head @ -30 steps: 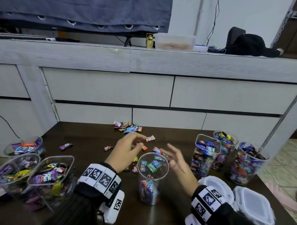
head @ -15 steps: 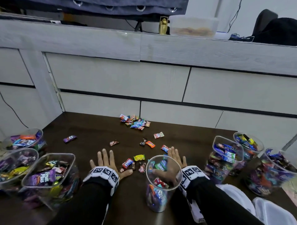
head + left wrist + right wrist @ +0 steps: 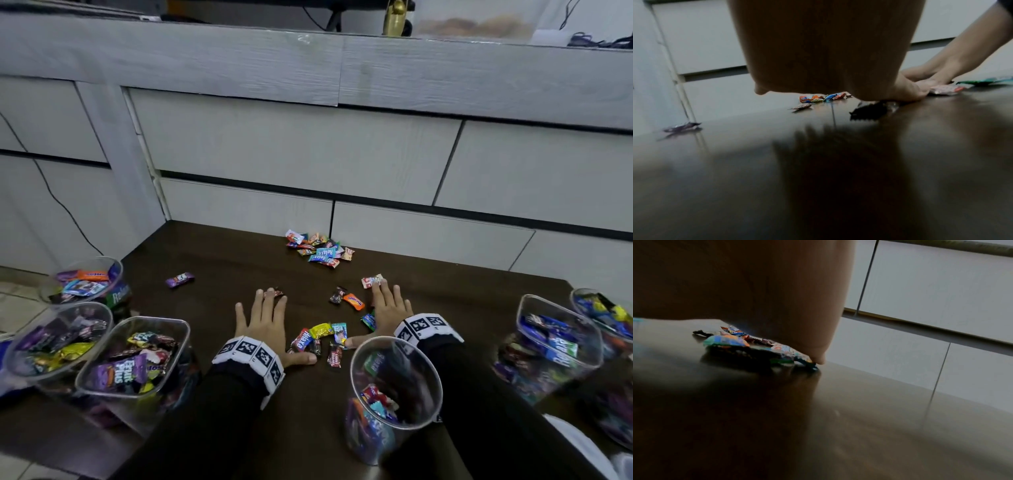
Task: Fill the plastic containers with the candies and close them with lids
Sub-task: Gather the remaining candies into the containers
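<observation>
Seen from the head camera, both hands are lying flat on the dark desk (image 3: 219,260), fingers spread wide and holding nothing. The left hand (image 3: 265,322) is resting left of the open round container (image 3: 394,397), its fingertips touching a dark candy (image 3: 274,293). The right hand (image 3: 388,313) is lying just beyond the container, fingertips on a red-and-white candy (image 3: 370,281). Between the hands a small cluster of candies (image 3: 322,339) is lying, one reading "Relaxa". Farther beyond the container a pile of candies (image 3: 320,249) is sitting by the drawers, one wrapper again showing "Relaxa". Left of the container, a filled square container (image 3: 137,359) is showing "Fruit Plus".

The left wrist camera is adding the low angle: the left hand (image 3: 824,48) over the desk, a jagged-edged dark wrapper (image 3: 869,112) under the thumb. The right wrist view, dim and blurred, seems to be showing the right hand (image 3: 756,288) pressing on wrappers (image 3: 756,348).
</observation>
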Available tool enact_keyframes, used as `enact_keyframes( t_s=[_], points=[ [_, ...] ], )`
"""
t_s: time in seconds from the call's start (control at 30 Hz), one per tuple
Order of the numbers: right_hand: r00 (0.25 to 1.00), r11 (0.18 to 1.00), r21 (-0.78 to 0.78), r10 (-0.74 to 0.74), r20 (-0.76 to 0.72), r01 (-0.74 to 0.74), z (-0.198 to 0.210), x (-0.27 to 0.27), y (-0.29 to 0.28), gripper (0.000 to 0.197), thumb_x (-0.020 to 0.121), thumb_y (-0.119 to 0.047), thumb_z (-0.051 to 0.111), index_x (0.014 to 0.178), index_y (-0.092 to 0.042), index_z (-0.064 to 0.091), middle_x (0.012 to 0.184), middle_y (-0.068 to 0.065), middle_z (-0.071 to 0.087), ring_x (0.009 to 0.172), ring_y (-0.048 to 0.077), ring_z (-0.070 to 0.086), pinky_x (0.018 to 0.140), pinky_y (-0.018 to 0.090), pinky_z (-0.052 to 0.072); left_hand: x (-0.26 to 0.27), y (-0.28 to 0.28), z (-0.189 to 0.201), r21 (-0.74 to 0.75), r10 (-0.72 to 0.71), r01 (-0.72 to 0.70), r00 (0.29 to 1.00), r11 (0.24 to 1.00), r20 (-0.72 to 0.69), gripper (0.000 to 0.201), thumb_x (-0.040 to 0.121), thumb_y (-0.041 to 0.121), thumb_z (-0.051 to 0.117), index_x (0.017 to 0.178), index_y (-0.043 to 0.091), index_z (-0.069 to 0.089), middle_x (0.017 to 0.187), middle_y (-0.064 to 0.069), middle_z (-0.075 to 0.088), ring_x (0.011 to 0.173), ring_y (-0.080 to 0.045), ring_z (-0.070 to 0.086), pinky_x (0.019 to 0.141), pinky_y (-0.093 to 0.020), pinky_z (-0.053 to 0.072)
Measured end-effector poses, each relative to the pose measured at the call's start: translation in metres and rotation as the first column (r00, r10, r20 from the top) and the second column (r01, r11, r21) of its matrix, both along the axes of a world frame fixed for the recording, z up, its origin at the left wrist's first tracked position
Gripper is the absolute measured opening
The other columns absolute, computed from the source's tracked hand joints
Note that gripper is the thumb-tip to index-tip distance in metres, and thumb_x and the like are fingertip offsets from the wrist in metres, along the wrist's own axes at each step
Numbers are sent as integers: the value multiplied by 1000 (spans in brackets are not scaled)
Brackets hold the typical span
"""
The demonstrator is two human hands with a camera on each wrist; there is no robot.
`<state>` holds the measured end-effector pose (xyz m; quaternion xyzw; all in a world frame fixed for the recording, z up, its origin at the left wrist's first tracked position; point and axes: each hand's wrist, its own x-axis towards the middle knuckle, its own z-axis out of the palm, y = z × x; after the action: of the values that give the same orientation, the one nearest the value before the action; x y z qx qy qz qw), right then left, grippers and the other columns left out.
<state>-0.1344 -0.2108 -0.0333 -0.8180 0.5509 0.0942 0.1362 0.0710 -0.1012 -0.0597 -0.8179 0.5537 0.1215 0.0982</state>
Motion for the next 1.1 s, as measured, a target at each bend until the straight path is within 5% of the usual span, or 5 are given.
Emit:
enact_keyframes(
  t_s=[0.4, 0.57, 0.67, 0.8, 1.1],
  points=[
    [964, 962, 142, 212, 160, -235, 7, 22, -38, 107, 79, -56, 66, 152, -13, 2, 161, 6, -5, 148, 23, 4, 120, 39, 14, -7, -52, -2, -1, -200, 200, 978, 980, -63, 118, 76, 85, 42, 153, 18, -18, 161, -7, -22, 149, -25, -18, 121, -47, -6],
    [911, 939, -34, 341, 230, -343, 17, 43, -67, 69, 82, -45, 69, 136, -11, 41, 136, 10, 46, 124, 24, 46, 101, 31, 36, -5, -85, 18, -326, -419, 380, 906, 866, -59, 103, 76, 85, 32, 152, 17, 19, 156, -5, 26, 140, -21, 30, 110, -41, 28],
    [910, 940, -106, 340, 237, -324, 23, 52, -91, 74, 83, -50, 64, 140, -11, 36, 140, 11, 42, 128, 26, 42, 105, 36, 36, 10, -116, 31, -488, -295, 228, 954, 842, -62, 99, 74, 85, 16, 142, 17, 38, 144, -6, 42, 132, -23, 41, 103, -43, 35],
    [923, 934, -99, 355, 150, -343, 20, 71, -116, 84, 86, -54, 59, 148, -12, 22, 153, 12, 26, 138, 29, 29, 112, 38, 28, 31, -163, 22, -396, -74, 19, 990, 918, -124, 87, 87, 75, 32, 150, 15, 28, 159, -12, 23, 145, -29, 25, 115, -51, 26],
    [900, 896, -88, 431, -66, -435, 0, 106, -137, 86, 90, -58, 48, 153, -18, 5, 161, 0, -2, 147, 24, 4, 119, 45, 15, 44, -209, -13, -172, -129, 119, 991, 978, -45, 69, 101, 52, 33, 156, 23, 2, 163, -8, -15, 149, -32, -12, 119, -51, 3]
  ],
)
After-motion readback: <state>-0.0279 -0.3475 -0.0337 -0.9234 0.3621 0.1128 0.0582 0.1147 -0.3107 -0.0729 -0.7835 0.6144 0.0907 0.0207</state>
